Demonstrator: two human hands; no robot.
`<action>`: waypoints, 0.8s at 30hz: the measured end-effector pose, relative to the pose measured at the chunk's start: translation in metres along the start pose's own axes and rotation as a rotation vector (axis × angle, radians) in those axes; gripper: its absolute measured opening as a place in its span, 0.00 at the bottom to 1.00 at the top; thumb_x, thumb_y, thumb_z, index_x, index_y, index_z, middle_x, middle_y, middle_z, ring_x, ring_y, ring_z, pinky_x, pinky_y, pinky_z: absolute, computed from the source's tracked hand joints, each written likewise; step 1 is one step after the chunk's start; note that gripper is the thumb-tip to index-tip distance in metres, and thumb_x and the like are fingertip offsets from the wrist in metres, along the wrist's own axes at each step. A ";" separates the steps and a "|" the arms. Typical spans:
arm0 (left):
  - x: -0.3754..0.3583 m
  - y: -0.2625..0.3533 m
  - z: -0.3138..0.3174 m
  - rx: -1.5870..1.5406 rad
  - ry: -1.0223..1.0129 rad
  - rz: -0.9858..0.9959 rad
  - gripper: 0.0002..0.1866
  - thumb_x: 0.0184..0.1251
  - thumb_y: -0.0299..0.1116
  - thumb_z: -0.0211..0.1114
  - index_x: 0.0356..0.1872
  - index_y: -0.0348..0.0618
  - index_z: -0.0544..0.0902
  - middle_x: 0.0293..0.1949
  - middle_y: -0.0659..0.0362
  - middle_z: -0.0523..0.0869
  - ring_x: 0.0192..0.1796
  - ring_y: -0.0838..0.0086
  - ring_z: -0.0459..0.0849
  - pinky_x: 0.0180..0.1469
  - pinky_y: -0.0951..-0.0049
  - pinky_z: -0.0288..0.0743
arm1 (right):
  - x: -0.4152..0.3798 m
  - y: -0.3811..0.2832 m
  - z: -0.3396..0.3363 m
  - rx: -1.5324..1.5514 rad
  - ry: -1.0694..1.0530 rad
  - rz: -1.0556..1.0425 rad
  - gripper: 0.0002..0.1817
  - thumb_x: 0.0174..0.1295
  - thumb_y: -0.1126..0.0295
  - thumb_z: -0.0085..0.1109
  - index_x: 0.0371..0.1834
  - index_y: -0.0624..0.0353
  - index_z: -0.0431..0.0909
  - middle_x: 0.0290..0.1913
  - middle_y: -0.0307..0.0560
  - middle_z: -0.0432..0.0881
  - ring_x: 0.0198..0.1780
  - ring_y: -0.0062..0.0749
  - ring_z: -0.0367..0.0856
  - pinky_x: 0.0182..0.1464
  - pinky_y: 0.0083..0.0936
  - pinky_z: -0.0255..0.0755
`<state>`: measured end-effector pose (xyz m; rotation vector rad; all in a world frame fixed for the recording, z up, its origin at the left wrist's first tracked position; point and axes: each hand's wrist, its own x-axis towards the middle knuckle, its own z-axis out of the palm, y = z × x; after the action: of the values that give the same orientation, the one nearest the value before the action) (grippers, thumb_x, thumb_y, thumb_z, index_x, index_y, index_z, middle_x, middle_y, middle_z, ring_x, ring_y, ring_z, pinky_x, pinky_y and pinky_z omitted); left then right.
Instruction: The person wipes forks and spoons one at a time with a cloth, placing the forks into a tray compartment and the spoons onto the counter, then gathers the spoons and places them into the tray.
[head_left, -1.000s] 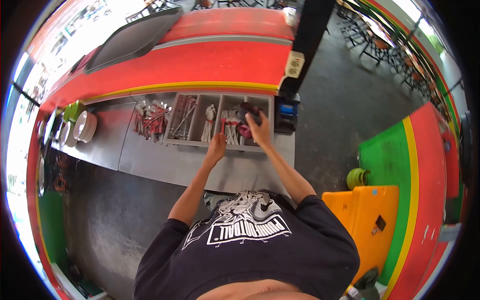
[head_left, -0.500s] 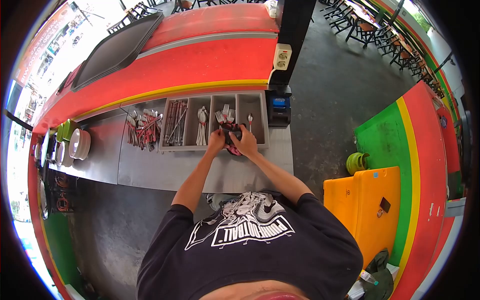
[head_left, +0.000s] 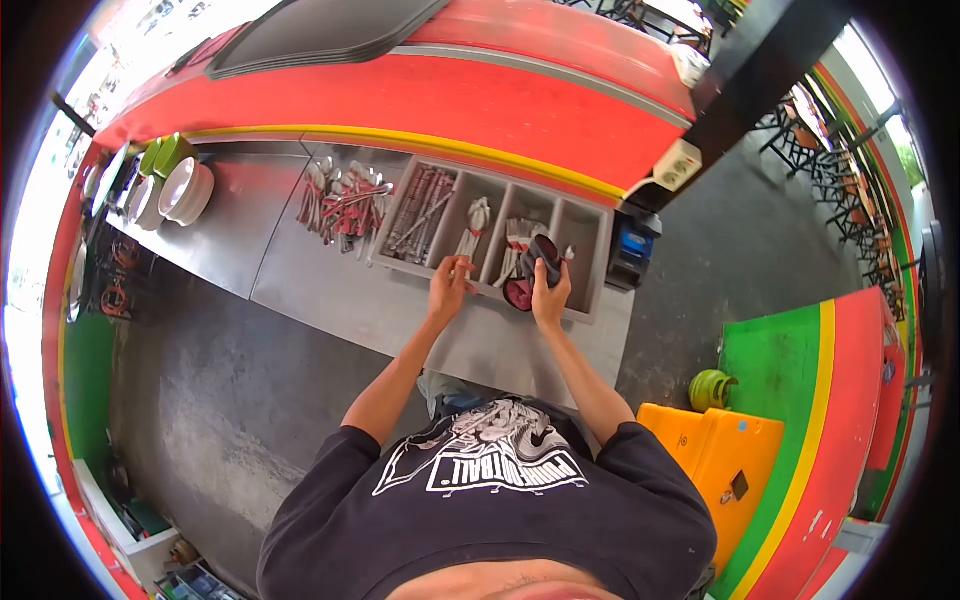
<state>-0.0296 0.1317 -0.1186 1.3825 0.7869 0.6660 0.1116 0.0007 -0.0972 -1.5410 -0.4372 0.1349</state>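
A grey cutlery tray [head_left: 604, 270] stands on the metal counter. Its leftmost compartment holds long pieces of cutlery [head_left: 425, 212]; beside them lie spoons [head_left: 475, 225], then forks [head_left: 515, 245]. A single spoon [head_left: 570, 253] shows in the rightmost compartment. My right hand [head_left: 551, 295] is closed on a bunched dark cloth [head_left: 541, 258] with a pinkish-red part, over the front of the fork compartment. My left hand [head_left: 449, 288] is at the tray's front edge by the spoon handles, fingers apart, with nothing visible in it.
Left of the tray lies a pile of mixed cutlery [head_left: 345, 200]. White bowls [head_left: 187, 192] and green containers [head_left: 174, 152] stand at the counter's far left. A blue-and-black device [head_left: 634, 248] sits right of the tray, near a dark post with a power socket [head_left: 678, 165].
My hands were together on the dark cloth at the forks; now my left hand is off it to the left and my right hand alone holds it. The view has turned.
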 end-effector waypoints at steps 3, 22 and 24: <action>0.020 0.006 -0.050 0.026 0.169 0.078 0.21 0.77 0.47 0.52 0.49 0.35 0.77 0.39 0.54 0.84 0.23 0.77 0.80 0.25 0.78 0.71 | -0.005 -0.008 0.042 0.032 -0.065 -0.002 0.17 0.66 0.64 0.60 0.49 0.66 0.78 0.42 0.47 0.83 0.43 0.28 0.80 0.47 0.24 0.73; 0.110 -0.058 -0.233 1.005 0.059 -0.016 0.22 0.47 0.26 0.68 0.45 0.46 0.72 0.45 0.53 0.77 0.39 0.53 0.83 0.37 0.57 0.69 | -0.066 -0.018 0.328 0.164 -0.236 0.116 0.16 0.68 0.68 0.57 0.53 0.67 0.75 0.46 0.44 0.82 0.45 0.23 0.79 0.50 0.21 0.72; 0.113 -0.056 -0.238 1.039 0.049 0.022 0.15 0.52 0.28 0.65 0.42 0.45 0.73 0.42 0.54 0.78 0.38 0.56 0.84 0.36 0.59 0.67 | -0.064 -0.013 0.329 0.161 -0.220 0.140 0.17 0.70 0.67 0.55 0.56 0.67 0.74 0.50 0.45 0.81 0.50 0.26 0.79 0.54 0.23 0.72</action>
<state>-0.1579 0.3577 -0.1897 2.3073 1.2382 0.2808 -0.0666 0.2851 -0.1060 -1.4026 -0.4793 0.4416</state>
